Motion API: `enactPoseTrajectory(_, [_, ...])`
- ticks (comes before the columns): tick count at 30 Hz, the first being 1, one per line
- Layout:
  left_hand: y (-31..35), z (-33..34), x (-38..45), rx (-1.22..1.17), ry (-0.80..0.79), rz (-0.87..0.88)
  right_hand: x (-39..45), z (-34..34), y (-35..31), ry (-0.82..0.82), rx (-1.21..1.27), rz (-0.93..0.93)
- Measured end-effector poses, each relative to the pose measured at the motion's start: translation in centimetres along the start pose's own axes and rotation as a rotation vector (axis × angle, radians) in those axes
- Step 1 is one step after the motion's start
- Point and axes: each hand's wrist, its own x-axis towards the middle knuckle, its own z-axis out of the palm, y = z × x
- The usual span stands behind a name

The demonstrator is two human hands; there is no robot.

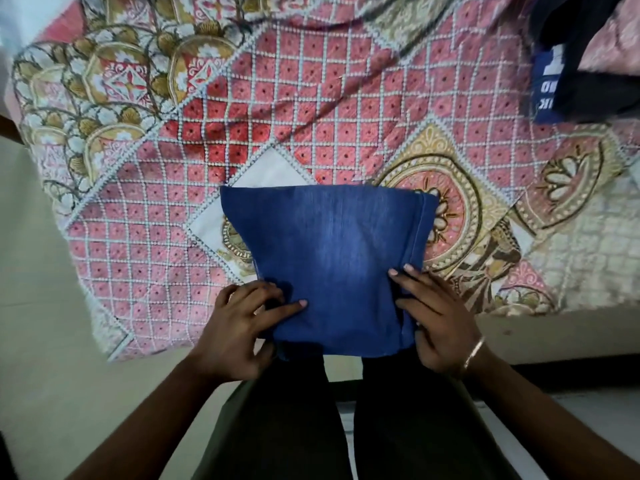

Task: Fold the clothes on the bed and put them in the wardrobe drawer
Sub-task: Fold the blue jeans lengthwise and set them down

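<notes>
the left hand (239,327) pinches the near left edge of the folded blue jeans (329,258), thumb on top; the right hand (436,320) grips the near right edge. the jeans lie folded at the bed's (277,98) near edge. dark unfolded clothes (571,64) wait far right. judged: one fold done, no wardrobe drawer in view.

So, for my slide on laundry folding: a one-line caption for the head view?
Both hands, left and right, grip folded jeans on the bedspread.
</notes>
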Motion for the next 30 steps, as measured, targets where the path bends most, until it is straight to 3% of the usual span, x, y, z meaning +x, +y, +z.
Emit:
enactPoseTrajectory(1, [0.0,-0.1,-0.2,-0.061,0.014,-0.02,0.2,0.1,-0.8,0.093,0.128,0.095])
enactPoseTrajectory(3, [1.1,-0.6,0.5,-0.233,0.185,-0.148,1.4,0.8,-2.6,0.345,0.295,0.374])
enactPoseTrajectory(5, [2.8,-0.4,2.4,-0.46,0.453,-0.473,3.7,1.9,-4.6,0.537,0.385,0.733])
enactPoseTrajectory(7, [4.4,-0.1,5.0,-0.724,0.592,-0.835,5.6,3.4,-5.4,0.6,0.436,0.99])
enactPoseTrajectory(11, [3.4,0.5,7.3,-1.049,0.55,-1.087,6.5,4.6,-4.9,0.651,0.446,1.07])
enactPoseTrajectory(15, [2.5,-0.5,7.0,-1.118,0.388,-1.026,6.4,3.1,-5.6,0.595,0.591,1.051])
enactPoseTrajectory(19, [5.1,-2.0,6.5,-1.067,0.431,-0.88,5.6,2.1,-7.0,0.585,0.608,0.992])
enactPoseTrajectory(25, [9.1,-5.6,8.7,-1.298,0.255,-0.689,2.2,-2.0,-6.6,0.767,1.142,0.959])
enactPoseTrajectory(30, [14.5,-7.4,13.1,-1.299,0.072,-0.565,-1.1,-5.3,-3.5,0.874,1.641,0.781])
